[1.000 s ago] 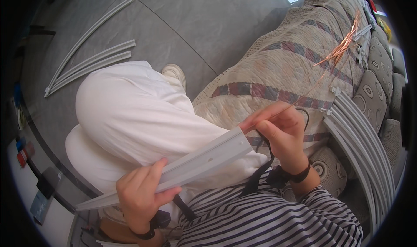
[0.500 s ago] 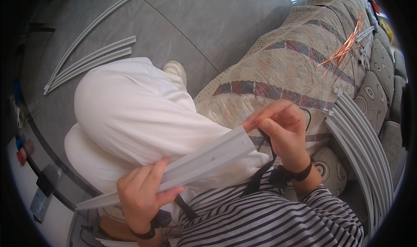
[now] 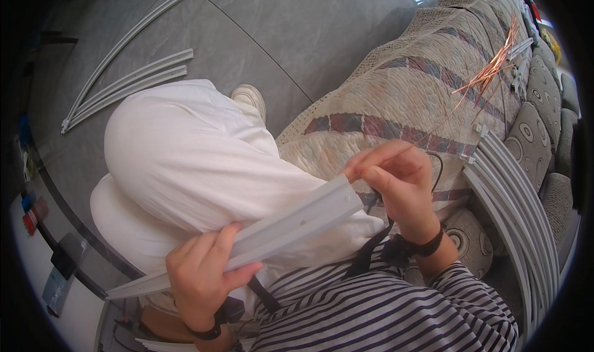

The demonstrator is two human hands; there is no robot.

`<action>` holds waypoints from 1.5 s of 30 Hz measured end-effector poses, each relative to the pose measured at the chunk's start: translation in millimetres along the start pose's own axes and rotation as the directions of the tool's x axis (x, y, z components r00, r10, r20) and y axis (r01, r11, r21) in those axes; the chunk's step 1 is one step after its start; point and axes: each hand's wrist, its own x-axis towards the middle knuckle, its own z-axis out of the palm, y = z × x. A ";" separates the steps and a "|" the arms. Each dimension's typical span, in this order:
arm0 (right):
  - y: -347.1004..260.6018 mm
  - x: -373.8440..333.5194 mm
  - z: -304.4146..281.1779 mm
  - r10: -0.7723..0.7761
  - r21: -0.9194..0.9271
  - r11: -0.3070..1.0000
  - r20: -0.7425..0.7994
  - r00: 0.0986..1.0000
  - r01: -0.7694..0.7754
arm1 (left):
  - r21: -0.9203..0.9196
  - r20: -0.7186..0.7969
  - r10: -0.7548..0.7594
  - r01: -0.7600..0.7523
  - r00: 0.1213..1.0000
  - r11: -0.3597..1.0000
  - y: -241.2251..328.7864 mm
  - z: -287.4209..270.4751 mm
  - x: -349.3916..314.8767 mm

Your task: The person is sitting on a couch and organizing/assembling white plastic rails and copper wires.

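Across my lap lies a long light-grey channel strip (image 3: 297,219), tilted up to the right, with small holes near its right end. My left hand (image 3: 201,271) is wrapped round its middle, thumb below and fingers above. At the strip's right end, my right hand (image 3: 396,182) pinches a thin copper wire (image 3: 442,122) between thumb and fingers. The wire runs from behind the hand toward a bundle of copper wires (image 3: 495,67) on the couch. Its tip meets the strip's end, but my fingers hide exactly where it enters.
A stack of similar grey strips (image 3: 516,216) leans along the couch at the right. More strips (image 3: 133,80) lie on the grey tiled floor (image 3: 247,18) at the far left. A quilted striped cover (image 3: 383,98) lies over the couch seat, with patterned cushions (image 3: 537,138) behind.
Very little differs. My right hand has shifted slightly up and left at the strip's end, and the strip has tipped a touch with it. My left hand keeps its grip.
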 end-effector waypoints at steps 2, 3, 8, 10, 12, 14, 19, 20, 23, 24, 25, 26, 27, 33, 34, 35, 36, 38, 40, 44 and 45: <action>1.0 -0.8 0.5 0.009 -0.001 1.000 -0.015 1.000 -0.009 | -0.007 -0.004 0.004 -0.004 1.000 1.000 -1.8 1.6 0.2; 1.3 -1.0 -0.1 0.019 0.000 1.000 -0.016 1.000 -0.019 | -0.013 -0.005 0.010 -0.010 1.000 1.000 -2.7 2.9 0.8; 2.1 2.7 9.3 0.035 0.032 0.999 0.035 0.999 -0.036 | -0.007 0.007 -0.002 0.002 1.000 1.000 -1.9 -5.5 -0.5; 4.4 4.9 18.1 0.084 -0.006 0.996 0.058 0.995 -0.084 | 0.015 -0.010 -0.005 0.006 1.000 1.000 -3.4 -10.0 -6.5; 8.1 2.2 22.2 0.109 -0.008 0.994 -0.045 0.993 -0.109 | 0.020 -0.012 0.000 0.000 1.000 1.000 -7.2 -3.1 -5.6; -0.3 1.1 21.3 0.102 -0.101 0.988 -0.133 0.986 -0.116 | 0.010 -0.028 0.001 0.000 1.000 1.000 -4.3 -4.9 -5.5; 18.1 -6.7 -28.8 0.053 -0.121 0.990 -0.176 0.983 -0.075 | -0.037 -0.161 0.026 -0.033 0.987 0.999 -1.7 7.5 -8.3; 15.5 -4.2 -34.8 0.086 -0.092 0.990 -0.169 0.982 -0.103 | 0.004 -0.160 -0.001 0.002 0.987 1.000 -2.2 6.2 -10.4; 16.9 0.8 -60.5 0.105 -0.094 0.988 -0.181 0.978 -0.124 | -0.050 -0.189 0.004 -0.013 0.982 0.999 -3.4 6.9 -16.4; 17.1 2.8 -63.8 0.085 -0.158 0.982 -0.147 0.986 -0.108 | -0.048 -0.190 0.004 -0.013 0.982 0.999 -3.8 6.7 -17.9; 18.3 2.8 -69.0 0.062 -0.226 0.970 -0.117 0.991 -0.087 | -0.051 -0.191 0.009 -0.019 0.981 0.998 -3.9 7.3 -18.4; 22.4 2.7 -77.2 0.057 -0.225 0.972 -0.062 0.996 -0.070 | -0.039 -0.193 0.012 -0.020 0.981 0.999 -3.9 8.2 -18.9; 25.8 2.6 -82.6 0.052 -0.219 0.974 -0.051 0.997 -0.062 | -0.028 -0.198 0.009 -0.015 0.980 1.000 -4.2 9.0 -20.0; 32.2 2.3 -86.6 0.024 -0.177 0.984 -0.021 0.999 -0.028 | -0.064 -0.194 0.009 -0.022 0.981 0.998 -8.1 8.1 -22.0; 32.3 2.3 -85.5 0.025 -0.166 0.986 -0.022 0.999 -0.029 | -0.066 -0.182 0.013 -0.025 0.983 0.997 -8.9 7.7 -22.2; 32.3 2.5 -84.2 0.027 -0.155 0.987 -0.024 0.999 -0.030 | -0.069 -0.169 0.016 -0.028 0.986 0.997 -9.5 7.4 -22.6; 31.8 2.7 -81.6 0.028 -0.156 0.987 -0.022 0.999 -0.031 | -0.069 -0.170 0.014 -0.026 0.985 0.997 -9.7 6.9 -23.1; 29.8 4.1 -77.0 0.038 -0.162 0.986 -0.025 0.999 -0.041 | -0.067 -0.159 0.013 -0.024 0.987 0.997 -9.5 6.3 -23.2; 28.8 5.6 -80.8 0.051 -0.210 0.976 -0.008 0.999 -0.051 | -0.071 -0.160 0.011 -0.022 0.987 0.997 -9.5 6.6 -23.6; 26.2 7.9 -75.9 0.074 -0.237 0.969 0.006 0.997 -0.071 | -0.084 -0.163 0.009 -0.023 0.987 0.996 -9.0 10.1 -20.3; 26.6 8.1 -69.8 0.073 -0.245 0.967 0.000 0.997 -0.070 | -0.091 -0.164 0.015 -0.030 0.986 0.995 -9.2 9.4 -19.9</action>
